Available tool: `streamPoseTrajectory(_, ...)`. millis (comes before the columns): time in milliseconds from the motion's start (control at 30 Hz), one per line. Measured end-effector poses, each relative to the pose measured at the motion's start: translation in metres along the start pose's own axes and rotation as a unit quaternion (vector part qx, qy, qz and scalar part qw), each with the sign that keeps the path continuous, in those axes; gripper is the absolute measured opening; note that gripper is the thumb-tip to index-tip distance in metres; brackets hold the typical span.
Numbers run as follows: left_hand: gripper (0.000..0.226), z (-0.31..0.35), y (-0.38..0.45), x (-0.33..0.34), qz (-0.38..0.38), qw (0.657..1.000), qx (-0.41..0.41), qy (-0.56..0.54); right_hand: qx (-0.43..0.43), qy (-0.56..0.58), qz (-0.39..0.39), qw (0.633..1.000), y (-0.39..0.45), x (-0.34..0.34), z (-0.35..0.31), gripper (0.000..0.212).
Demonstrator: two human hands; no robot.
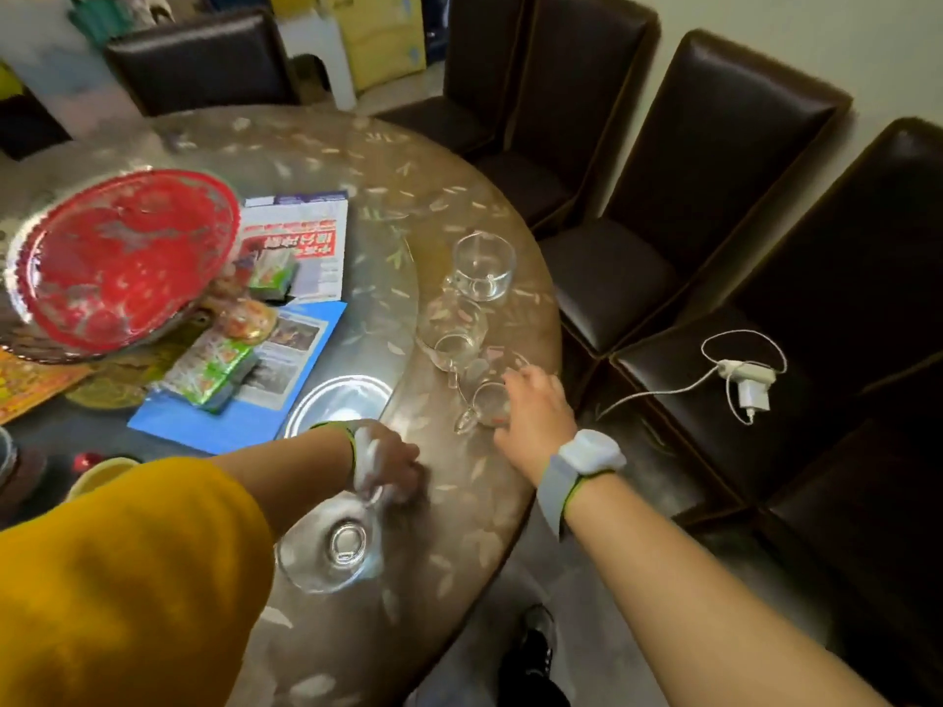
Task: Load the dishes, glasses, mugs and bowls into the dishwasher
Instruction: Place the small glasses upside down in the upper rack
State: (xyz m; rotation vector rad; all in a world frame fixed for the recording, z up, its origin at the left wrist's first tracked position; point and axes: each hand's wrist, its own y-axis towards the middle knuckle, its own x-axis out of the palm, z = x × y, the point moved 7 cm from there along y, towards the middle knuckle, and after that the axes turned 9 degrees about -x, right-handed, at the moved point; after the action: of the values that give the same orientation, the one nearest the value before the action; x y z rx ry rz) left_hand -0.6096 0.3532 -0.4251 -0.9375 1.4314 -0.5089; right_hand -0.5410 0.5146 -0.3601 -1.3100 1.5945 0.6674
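Round patterned desk [459,502] seen from above, occupying the centre and left of the frame. The right hand [536,415], at centre right, reaches over the desk edge with its fingers curled round the nearest glass mug [485,400]. A second glass mug [451,329] stands just beyond it, touching or nearly so, and a third glass mug [482,265] stands farther up the frame, upright with its handle toward the viewer. The left hand [390,464], at lower centre, grips by its handle a glass cup [331,548] that hangs tilted over the desk edge, its base facing the camera; the fingers themselves are blurred. A clear glass dish [339,403] lies on the desk just above the left wrist. At left, a red tray [127,257] sits tilted above printed papers [301,247] and small green packets [212,372]. Dark padded chairs [714,196] line the right side; a white charger [747,387] with its cable lies on one seat.
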Motion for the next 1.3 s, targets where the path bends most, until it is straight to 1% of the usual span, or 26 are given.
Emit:
streamPoseTrajectory(33, 0.042, 0.004, 0.008, 0.004, -0.022, 0.998, 0.021, 0.055, -0.013, -0.004, -0.008, 1.000, 0.013, -0.002, 0.010, 0.061)
streamPoseTrajectory(67, 0.044, 0.005, 0.009, 0.003, -0.045, 0.996, 0.006, 0.081, -0.030, -0.010, -0.007, 0.999, 0.028, -0.006, 0.015, 0.061)
streamPoseTrajectory(100, 0.042, 0.004, 0.013, 0.006, -0.033, 0.998, -0.024, 0.056, -0.032, -0.014, -0.002, 0.999, 0.030, -0.007, 0.016, 0.060)
streamPoseTrajectory(133, 0.038, 0.001, 0.011, -0.003, -0.028, 0.997, -0.066, -0.014, -0.045, -0.015, -0.010, 0.999, 0.045, -0.010, 0.022, 0.061)
streamPoseTrajectory(167, 0.033, 0.000, 0.011, -0.006, -0.070, 0.993, -0.082, -0.048, -0.061, -0.017, -0.031, 0.998, 0.056, -0.010, 0.026, 0.065)
streamPoseTrajectory(200, 0.026, -0.001, 0.010, -0.006, -0.084, 0.987, -0.109, -0.088, -0.072, -0.023, -0.057, 0.996, 0.062, -0.007, 0.027, 0.072)
streamPoseTrajectory(233, 0.016, -0.003, 0.014, -0.006, -0.080, 0.988, -0.107, -0.074, -0.066, -0.024, -0.085, 0.994, 0.063, -0.007, 0.030, 0.083)
streamPoseTrajectory(267, 0.011, -0.007, 0.009, -0.007, -0.068, 0.987, -0.111, -0.091, -0.069, -0.022, -0.131, 0.989, 0.068, 0.001, 0.030, 0.098)
streamPoseTrajectory(300, 0.008, -0.010, 0.000, -0.006, -0.092, 0.984, -0.118, -0.092, -0.068, -0.023, -0.165, 0.984, 0.069, 0.007, 0.030, 0.114)
streamPoseTrajectory(333, 0.007, -0.015, 0.000, 0.001, -0.121, 0.964, -0.152, -0.183, -0.061, -0.024, -0.180, 0.981, 0.067, 0.008, 0.031, 0.125)
streamPoseTrajectory(367, 0.026, -0.018, 0.002, 0.011, -0.122, 0.950, -0.166, -0.235, -0.063, -0.022, -0.192, 0.979, 0.066, 0.014, 0.031, 0.132)
streamPoseTrajectory(400, 0.039, -0.020, 0.000, 0.014, -0.118, 0.961, -0.155, -0.196, -0.067, -0.019, -0.191, 0.979, 0.067, 0.017, 0.030, 0.135)
streamPoseTrajectory(433, 0.043, -0.019, -0.002, 0.017, -0.127, 0.964, -0.145, -0.182, -0.070, -0.014, -0.182, 0.981, 0.069, 0.018, 0.029, 0.135)
streamPoseTrajectory(467, 0.041, -0.023, -0.005, 0.017, -0.138, 0.955, -0.170, -0.200, -0.072, -0.009, -0.168, 0.983, 0.072, 0.018, 0.028, 0.133)
streamPoseTrajectory(500, 0.039, -0.026, -0.005, 0.020, -0.138, 0.955, -0.172, -0.200, -0.074, -0.010, -0.149, 0.986, 0.074, 0.018, 0.028, 0.130)
streamPoseTrajectory(533, 0.038, -0.026, -0.002, 0.022, -0.115, 0.960, -0.162, -0.197, -0.074, -0.013, -0.132, 0.988, 0.075, 0.016, 0.028, 0.127)
streamPoseTrajectory(600, 0.034, -0.026, 0.001, 0.028, -0.039, 0.977, -0.135, -0.163, -0.067, -0.024, -0.113, 0.991, 0.070, 0.019, 0.027, 0.123)
streamPoseTrajectory(700, 0.023, -0.029, 0.001, 0.036, 0.035, 0.938, -0.187, -0.288, -0.050, -0.024, -0.115, 0.992, 0.051, 0.030, 0.023, 0.120)
streamPoseTrajectory(800, 0.018, -0.023, 0.008, 0.031, 0.116, 0.897, -0.195, -0.379, -0.029, -0.033, -0.094, 0.995, 0.046, 0.034, 0.014, 0.109)
streamPoseTrajectory(900, 0.019, -0.016, 0.017, 0.026, 0.134, 0.871, -0.203, -0.427, -0.007, -0.029, -0.075, 0.997, 0.047, 0.031, 0.008, 0.104)
streamPoseTrajectory(1067, 0.021, -0.015, 0.019, 0.026, 0.185, 0.830, -0.238, -0.468, -0.024, -0.050, -0.088, 0.995, 0.043, 0.038, -0.005, 0.107)
streamPoseTrajectory(1133, 0.017, -0.023, 0.017, 0.026, 0.225, 0.795, -0.233, -0.513, -0.025, -0.053, -0.100, 0.993, 0.042, 0.041, -0.010, 0.108)
streamPoseTrajectory(1167, 0.025, -0.025, 0.016, 0.025, 0.242, 0.778, -0.217, -0.538, -0.025, -0.053, -0.107, 0.993, 0.040, 0.041, -0.012, 0.109)
streamPoseTrajectory(1200, 0.035, -0.025, 0.017, 0.023, 0.257, 0.773, -0.191, -0.548, -0.023, -0.058, -0.113, 0.992, 0.041, 0.043, -0.012, 0.110)
streamPoseTrajectory(1233, 0.043, -0.025, 0.020, 0.020, 0.263, 0.780, -0.165, -0.544, -0.018, -0.060, -0.124, 0.990, 0.043, 0.044, -0.011, 0.111)
streamPoseTrajectory(1300, 0.042, -0.021, 0.026, 0.013, 0.268, 0.800, -0.124, -0.522, -0.001, -0.053, -0.149, 0.987, 0.047, 0.043, -0.008, 0.105)
